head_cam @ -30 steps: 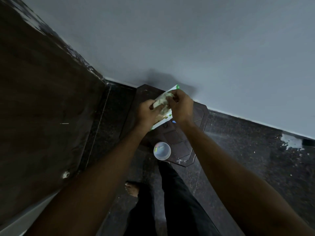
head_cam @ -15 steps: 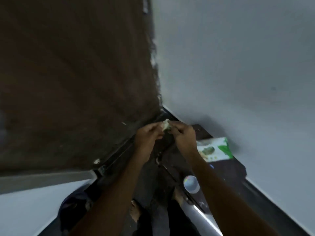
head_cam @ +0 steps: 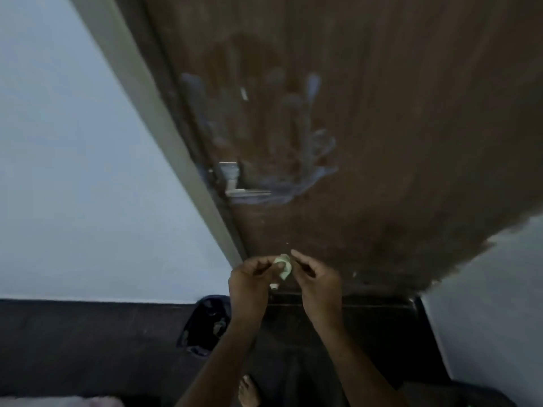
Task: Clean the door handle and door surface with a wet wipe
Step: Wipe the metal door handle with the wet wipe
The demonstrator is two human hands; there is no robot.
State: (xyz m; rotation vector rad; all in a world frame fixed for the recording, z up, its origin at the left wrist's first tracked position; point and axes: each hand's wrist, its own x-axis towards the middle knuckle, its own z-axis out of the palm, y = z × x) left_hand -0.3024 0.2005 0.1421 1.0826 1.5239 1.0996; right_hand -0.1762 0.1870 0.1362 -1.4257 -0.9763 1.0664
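Note:
A brown wooden door (head_cam: 396, 127) fills the upper right of the head view, marked with whitish smears above its handle. The silver lever handle (head_cam: 241, 183) sits near the door's left edge. Below it, my left hand (head_cam: 249, 280) and my right hand (head_cam: 316, 277) are held close together in front of the door's lower part. A small crumpled pale wet wipe (head_cam: 283, 265) is pinched between their fingertips. Neither hand touches the door or the handle.
A pale door frame (head_cam: 152, 118) runs diagonally left of the door, with a light wall (head_cam: 73, 171) beyond it. A dark bag-like object (head_cam: 205, 324) lies on the dark floor at the frame's foot. My bare foot (head_cam: 248, 392) shows below.
The view has swung from the floor corner with the wipe pack and cup up to the door and handle. My hands stay together on the wipe, which is out of its pack.

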